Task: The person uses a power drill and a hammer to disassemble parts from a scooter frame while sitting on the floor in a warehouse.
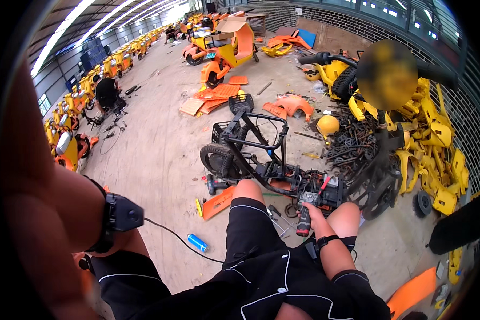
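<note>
My right hand (316, 214) is closed around the handle of a cordless power drill (304, 223), grey and black with red at its base. The drill's head rests over the stripped black scooter frame (274, 178), among exposed parts and a red piece (325, 183). My left hand (42, 181) is raised very close to the camera at the left edge, large and blurred. Its fingers cannot be made out. A black strap with a boxy device (124, 212) sits on that wrist, and a cable runs from it.
A second power tool (214, 184), an orange panel (218, 203), a blue can (198, 242) and screwdrivers (274, 210) lie on the floor. Dark metal parts (352, 141) and yellow panels (437, 165) are heaped right. A person (106, 93) crouches far left near rows of scooters.
</note>
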`<state>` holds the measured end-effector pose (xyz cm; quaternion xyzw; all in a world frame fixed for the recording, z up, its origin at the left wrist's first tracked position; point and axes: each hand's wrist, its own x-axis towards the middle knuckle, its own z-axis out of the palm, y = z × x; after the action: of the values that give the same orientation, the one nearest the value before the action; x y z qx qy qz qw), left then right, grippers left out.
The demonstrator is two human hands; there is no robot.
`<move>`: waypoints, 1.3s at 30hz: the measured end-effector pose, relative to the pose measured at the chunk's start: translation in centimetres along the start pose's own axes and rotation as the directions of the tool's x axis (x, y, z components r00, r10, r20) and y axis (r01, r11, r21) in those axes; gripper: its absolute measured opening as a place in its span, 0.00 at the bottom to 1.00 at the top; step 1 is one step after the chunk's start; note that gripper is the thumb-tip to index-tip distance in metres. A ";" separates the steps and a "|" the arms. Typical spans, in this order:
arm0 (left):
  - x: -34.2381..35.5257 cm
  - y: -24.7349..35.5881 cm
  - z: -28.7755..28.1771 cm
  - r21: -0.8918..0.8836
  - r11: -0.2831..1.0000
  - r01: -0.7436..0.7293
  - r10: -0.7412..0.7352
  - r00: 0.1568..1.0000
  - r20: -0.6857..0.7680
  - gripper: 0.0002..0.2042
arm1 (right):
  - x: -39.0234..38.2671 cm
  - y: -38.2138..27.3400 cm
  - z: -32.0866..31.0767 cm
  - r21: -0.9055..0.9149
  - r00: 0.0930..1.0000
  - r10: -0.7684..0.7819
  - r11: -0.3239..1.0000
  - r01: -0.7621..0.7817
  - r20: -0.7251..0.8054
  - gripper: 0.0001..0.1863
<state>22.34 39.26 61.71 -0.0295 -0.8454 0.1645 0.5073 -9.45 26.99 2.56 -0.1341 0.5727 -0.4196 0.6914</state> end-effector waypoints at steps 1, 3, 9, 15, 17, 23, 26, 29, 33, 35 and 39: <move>-0.3 -0.2 0.1 -0.003 1.000 0.004 -0.004 1.000 -0.004 0.29 | 0.0 -0.2 -0.6 0.004 1.000 -0.006 1.000 0.006 -0.004 0.17; -0.4 0.4 0.9 -0.022 1.000 -0.002 0.002 1.000 0.001 0.30 | 0.0 -0.3 -1.2 0.029 1.000 -0.001 1.000 0.001 -0.023 0.17; -1.0 -0.2 0.0 0.020 1.000 0.010 -0.009 1.000 -0.023 0.32 | 0.2 1.0 -1.1 0.066 0.999 -0.044 0.997 0.043 0.018 0.15; 0.5 -2.5 -6.0 0.296 0.952 0.079 -0.051 0.994 -0.101 0.34 | 2.0 4.8 -0.8 0.125 0.995 -0.098 0.987 0.098 -0.010 0.14; 1.4 -3.8 -8.2 0.405 0.902 0.150 -0.091 0.983 -0.161 0.35 | 2.0 4.2 -0.9 0.035 0.996 -0.082 0.996 0.082 0.017 0.14; 1.4 -9.4 -14.0 0.649 0.600 0.467 -0.335 0.884 -0.327 0.37 | 2.3 3.5 -2.0 -0.064 0.984 -0.144 0.986 0.151 0.102 0.13; 0.7 -11.4 -15.3 0.706 0.458 0.540 -0.427 0.831 -0.358 0.38 | 2.4 1.2 0.6 -0.080 0.986 -0.126 0.988 0.135 0.108 0.13; 1.1 -13.7 -14.6 0.725 0.399 0.561 -0.508 0.793 -0.335 0.39 | 0.7 0.4 1.6 -0.063 0.994 -0.074 0.995 0.079 0.074 0.13; 0.9 -15.1 -15.2 0.765 0.327 0.554 -0.530 0.778 -0.337 0.40 | 1.4 1.0 2.1 -0.053 0.998 -0.036 0.998 0.039 0.049 0.12; 1.4 -14.9 -15.3 0.795 0.293 0.532 -0.530 0.782 -0.328 0.41 | 1.9 2.4 2.6 -0.040 0.998 -0.016 0.999 0.018 0.058 0.12; 3.0 -15.3 -14.7 0.834 0.275 0.477 -0.522 0.803 -0.287 0.43 | 2.6 4.8 2.2 0.024 0.998 -0.002 1.000 0.000 0.063 0.12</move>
<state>35.41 29.15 75.29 0.5053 -0.6104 0.4080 0.4534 -5.41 27.39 -1.76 -0.1392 0.5456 -0.4224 0.7103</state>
